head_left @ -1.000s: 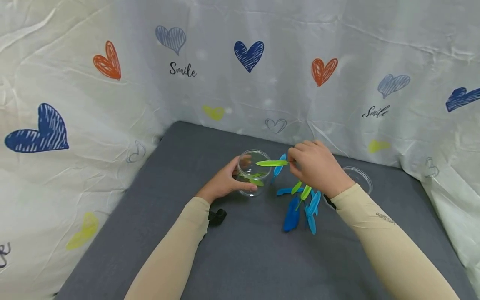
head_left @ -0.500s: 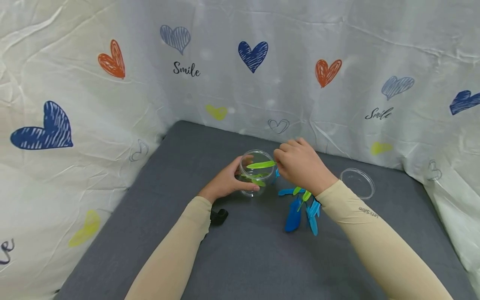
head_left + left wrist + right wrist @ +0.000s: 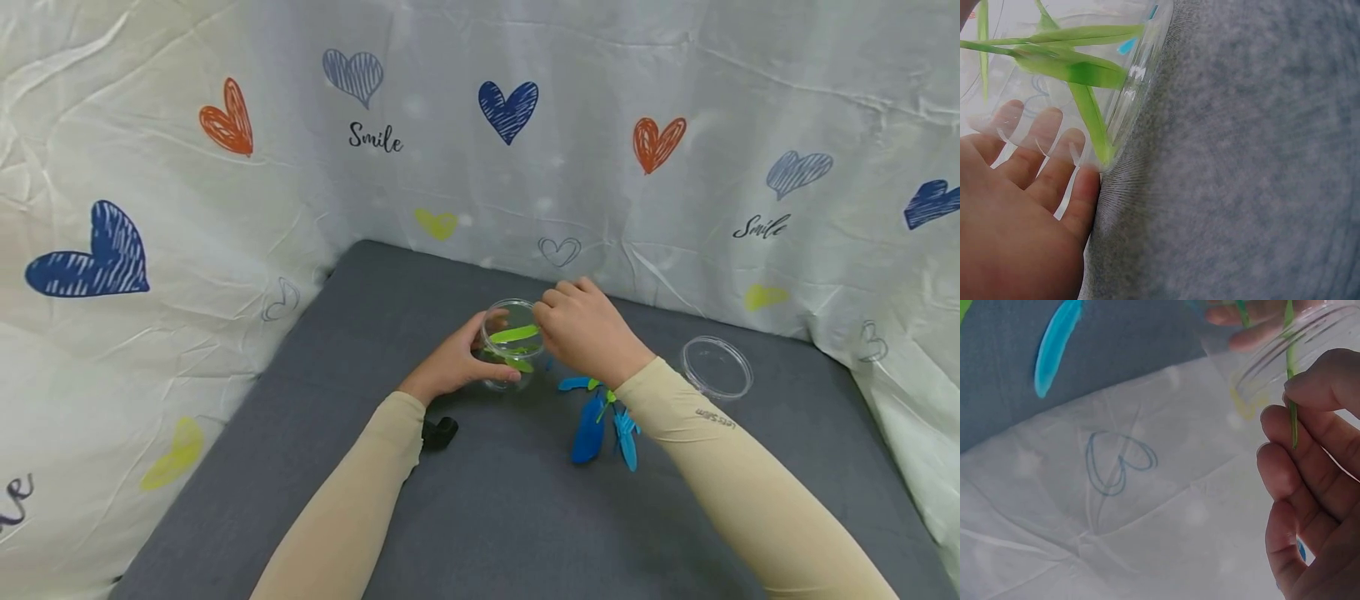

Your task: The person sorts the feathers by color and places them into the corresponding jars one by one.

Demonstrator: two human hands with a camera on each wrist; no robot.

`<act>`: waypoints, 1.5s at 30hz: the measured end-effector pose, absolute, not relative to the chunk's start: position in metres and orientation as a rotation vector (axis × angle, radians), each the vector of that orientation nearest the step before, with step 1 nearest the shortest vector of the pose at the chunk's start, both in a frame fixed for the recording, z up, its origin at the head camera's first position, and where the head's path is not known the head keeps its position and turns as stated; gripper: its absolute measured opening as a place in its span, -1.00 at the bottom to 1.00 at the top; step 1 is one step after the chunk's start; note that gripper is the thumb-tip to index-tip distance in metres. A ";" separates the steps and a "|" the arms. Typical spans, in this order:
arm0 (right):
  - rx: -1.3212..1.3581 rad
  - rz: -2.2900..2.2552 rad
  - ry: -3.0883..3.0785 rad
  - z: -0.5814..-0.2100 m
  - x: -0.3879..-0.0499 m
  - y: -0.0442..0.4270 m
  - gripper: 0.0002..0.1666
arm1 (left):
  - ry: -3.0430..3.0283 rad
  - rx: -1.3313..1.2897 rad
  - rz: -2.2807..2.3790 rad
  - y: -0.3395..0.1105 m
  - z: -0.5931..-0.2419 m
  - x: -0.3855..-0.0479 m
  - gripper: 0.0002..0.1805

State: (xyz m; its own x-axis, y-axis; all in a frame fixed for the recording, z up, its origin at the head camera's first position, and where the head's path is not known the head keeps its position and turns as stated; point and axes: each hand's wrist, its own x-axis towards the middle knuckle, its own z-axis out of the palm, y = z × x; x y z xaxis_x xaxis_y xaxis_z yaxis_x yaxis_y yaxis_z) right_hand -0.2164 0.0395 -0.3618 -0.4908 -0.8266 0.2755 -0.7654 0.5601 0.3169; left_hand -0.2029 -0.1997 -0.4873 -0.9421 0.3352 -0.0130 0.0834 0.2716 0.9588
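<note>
My left hand [image 3: 453, 364] grips a clear plastic jar [image 3: 514, 357], its thumb along the near side. Several green artificial leaves [image 3: 1091, 119] lie crossed inside the jar in the left wrist view. My right hand [image 3: 588, 333] pinches the stem of a green artificial leaf [image 3: 513, 333] between thumb and fingers. That leaf's blade points left, within the jar's open mouth; the thin stem [image 3: 1293, 419] shows at the fingertips in the right wrist view. Below the right forearm lie a dark blue leaf [image 3: 588, 429], light blue leaves [image 3: 626, 442] and a green leaf [image 3: 610, 394], partly covered.
A clear round lid [image 3: 716, 367] lies on the grey table cloth [image 3: 510, 517], right of the right wrist. Another blue leaf [image 3: 1057, 347] lies near the table's back edge. A black object [image 3: 442, 433] sits by my left wrist. A white heart-printed curtain [image 3: 570, 183] hangs behind.
My right hand has moved left with the green leaf, bringing its blade from beside the rim into the jar's mouth. The lid is now uncovered. My left hand keeps its grip.
</note>
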 end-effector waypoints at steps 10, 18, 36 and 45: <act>1.316 -0.187 -2.382 -0.368 -0.214 0.038 -0.96 | 2.305 0.412 1.744 -0.198 -0.489 -0.202 0.19; 1.255 -0.024 -2.459 -0.365 -0.212 0.053 -0.97 | 2.320 0.400 1.747 -0.199 -0.489 -0.203 0.17; 1.087 -0.047 -2.648 -0.396 -0.225 0.128 -0.88 | 2.375 0.365 1.700 -0.203 -0.490 -0.202 0.16; 1.065 -0.098 -2.686 -0.417 -0.231 0.139 -0.87 | 2.365 0.383 1.695 -0.201 -0.488 -0.204 0.16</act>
